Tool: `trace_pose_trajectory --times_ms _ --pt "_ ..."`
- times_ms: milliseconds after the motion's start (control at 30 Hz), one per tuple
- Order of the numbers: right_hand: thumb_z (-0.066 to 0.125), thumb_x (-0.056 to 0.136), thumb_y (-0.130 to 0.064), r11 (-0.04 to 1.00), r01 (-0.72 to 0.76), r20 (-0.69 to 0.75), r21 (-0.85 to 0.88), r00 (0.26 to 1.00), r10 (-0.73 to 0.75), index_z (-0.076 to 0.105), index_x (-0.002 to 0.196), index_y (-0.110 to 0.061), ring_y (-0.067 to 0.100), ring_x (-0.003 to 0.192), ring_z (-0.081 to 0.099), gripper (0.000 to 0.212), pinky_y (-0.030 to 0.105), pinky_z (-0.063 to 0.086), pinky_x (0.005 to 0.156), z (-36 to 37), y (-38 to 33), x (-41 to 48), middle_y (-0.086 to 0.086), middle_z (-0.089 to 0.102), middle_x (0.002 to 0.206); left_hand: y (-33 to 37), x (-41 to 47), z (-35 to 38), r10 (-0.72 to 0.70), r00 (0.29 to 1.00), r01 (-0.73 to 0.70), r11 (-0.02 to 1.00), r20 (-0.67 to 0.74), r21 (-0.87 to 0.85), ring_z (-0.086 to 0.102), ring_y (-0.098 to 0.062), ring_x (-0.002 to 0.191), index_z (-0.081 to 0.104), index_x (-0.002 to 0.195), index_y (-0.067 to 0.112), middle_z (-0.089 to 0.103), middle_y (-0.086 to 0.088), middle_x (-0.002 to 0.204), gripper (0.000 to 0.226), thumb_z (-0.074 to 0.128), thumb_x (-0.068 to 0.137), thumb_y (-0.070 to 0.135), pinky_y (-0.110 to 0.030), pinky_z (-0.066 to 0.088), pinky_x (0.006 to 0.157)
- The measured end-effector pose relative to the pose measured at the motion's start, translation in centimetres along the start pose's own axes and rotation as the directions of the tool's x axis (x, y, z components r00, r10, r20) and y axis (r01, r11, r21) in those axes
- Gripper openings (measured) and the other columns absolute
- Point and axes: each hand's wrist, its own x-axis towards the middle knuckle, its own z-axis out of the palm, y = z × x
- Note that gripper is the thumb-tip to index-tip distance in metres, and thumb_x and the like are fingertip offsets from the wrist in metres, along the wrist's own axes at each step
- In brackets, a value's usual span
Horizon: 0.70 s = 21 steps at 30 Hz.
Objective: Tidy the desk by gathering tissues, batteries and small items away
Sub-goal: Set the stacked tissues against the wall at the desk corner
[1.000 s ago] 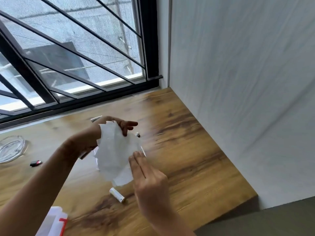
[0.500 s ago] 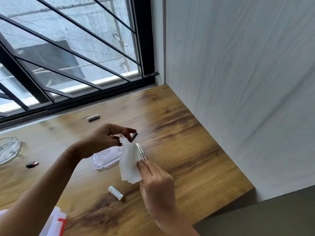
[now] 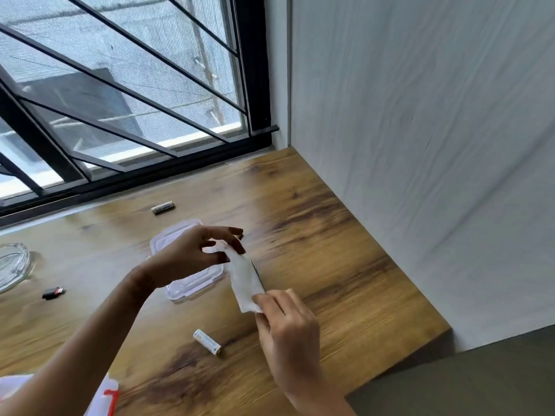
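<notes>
A person stands at a wooden desk [image 3: 345,265] set in a corner, with a barred window [image 3: 120,85] ahead and a pale wall [image 3: 420,145] on the right.

Both hands hold a white tissue [image 3: 246,280], folded into a narrow strip and lifted just above the middle of the desk. The left hand [image 3: 189,253] pinches the far end between thumb and fingertips. The right hand [image 3: 285,322] pinches the near end, its fingers curled around the paper. A thin dark edge runs along the right side of the tissue; I cannot tell what it is.

Below the left hand, a clear lid [image 3: 195,285] lies flat on the desk, partly hidden by that hand. A battery [image 3: 163,207] lies beyond it, near the window. A second battery [image 3: 207,341], white, lies nearer, just left of the right hand.

At the far left, a small black and red stick [image 3: 53,292] lies near a glass dish [image 3: 12,265], which is cut off by the edge of view. In the near left corner, a white packet [image 3: 103,397] with red marking shows beside the left forearm.
</notes>
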Motion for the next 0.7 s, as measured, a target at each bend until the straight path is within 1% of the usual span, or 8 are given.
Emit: trace_pose_trajectory --times_ms 133,233,300,367,467,533,600,700 --pt "0.085 0.054 -0.011 0.991 -0.105 0.026 0.088 0.994 0.103 0.067 0.086 -0.018 0.007 0.069 0.062 0.037 0.018 0.054 0.059 0.1 0.1 -0.2 -0.007 0.066 0.077 -0.9 0.2 0.6 0.006 0.999 -0.003 0.998 -0.046 0.068 0.045 0.012 0.12 0.068 0.09 0.041 0.058 0.014 0.124 0.037 0.065 0.081 0.005 -0.018 0.041 0.101" --pt "0.082 0.06 -0.012 0.98 -0.152 0.017 0.127 0.988 0.151 0.065 0.087 -0.018 0.004 0.071 0.058 0.032 0.014 0.05 0.063 0.2 0.2 -0.1 -0.008 0.065 0.076 -1.1 0.2 1.0 0.011 0.996 -0.005 0.998 -0.089 0.063 0.044 0.023 0.11 0.065 0.083 0.053 0.056 0.013 0.124 0.047 0.067 0.08 0.006 -0.002 0.037 0.094" --pt "0.082 0.061 -0.009 0.978 -0.168 0.021 0.12 0.986 0.166 0.066 0.085 -0.017 0.002 0.072 0.054 0.03 0.013 0.046 0.066 0.5 0.4 -0.3 -0.007 0.064 0.074 -1.1 0.1 1.3 0.009 0.997 -0.002 0.997 -0.077 0.082 0.043 0.027 0.106 0.065 0.082 0.054 0.056 0.014 0.122 0.048 0.067 0.08 0.006 0.001 0.035 0.093" --pt "0.082 0.061 -0.008 0.973 -0.188 0.04 0.131 0.982 0.184 0.066 0.085 -0.017 0.003 0.073 0.055 0.03 0.015 0.046 0.067 0.7 0.5 -0.5 -0.007 0.065 0.075 -1.0 -0.1 1.6 0.001 0.997 0.005 0.997 -0.076 0.08 0.043 0.026 0.107 0.067 0.082 0.049 0.057 0.015 0.121 0.042 0.067 0.08 0.007 -0.003 0.035 0.096" --pt "0.08 0.067 -0.014 0.964 -0.213 0.035 0.162 0.977 0.21 0.064 0.089 -0.018 0.004 0.074 0.058 0.028 0.014 0.048 0.066 0.4 0.4 -0.5 -0.008 0.063 0.08 -0.9 -0.8 2.3 -0.006 0.988 0.018 0.997 -0.153 0.073 0.047 0.014 0.116 0.061 0.099 0.047 0.057 0.024 0.119 0.044 0.064 0.082 0.007 -0.023 0.039 0.104" --pt "0.075 0.072 -0.027 0.956 -0.231 0.014 0.182 0.973 0.232 0.061 0.095 -0.02 0.003 0.078 0.057 0.027 0.013 0.048 0.069 0.0 0.3 -0.2 -0.008 0.061 0.086 -0.7 -1.4 3.1 -0.038 0.968 0.036 0.999 -0.249 -0.011 0.049 0.003 0.119 0.052 0.115 0.043 0.055 0.022 0.122 0.051 0.062 0.083 0.005 -0.03 0.039 0.104" --pt "0.066 0.075 -0.043 0.939 -0.276 0.032 0.206 0.961 0.276 0.058 0.104 -0.021 0.004 0.085 0.057 0.038 0.014 0.049 0.073 -0.1 0.3 -0.2 -0.008 0.06 0.096 -0.4 -2.1 4.4 -0.107 0.927 0.067 0.99 -0.36 -0.122 0.047 -0.004 0.119 0.044 0.128 0.033 0.051 0.014 0.126 0.056 0.061 0.084 0.004 -0.03 0.038 0.103" --pt "0.066 0.074 -0.052 0.912 -0.353 0.167 0.211 0.932 0.322 0.05 0.124 -0.019 0.007 0.103 0.055 0.062 0.015 0.046 0.088 0.2 0.3 -0.8 -0.006 0.057 0.116 0.0 -3.0 6.7 -0.247 0.839 0.052 0.923 -0.484 -0.381 0.042 -0.007 0.121 0.035 0.138 0.017 0.043 0.006 0.133 0.057 0.055 0.087 0.0 -0.027 0.037 0.101"
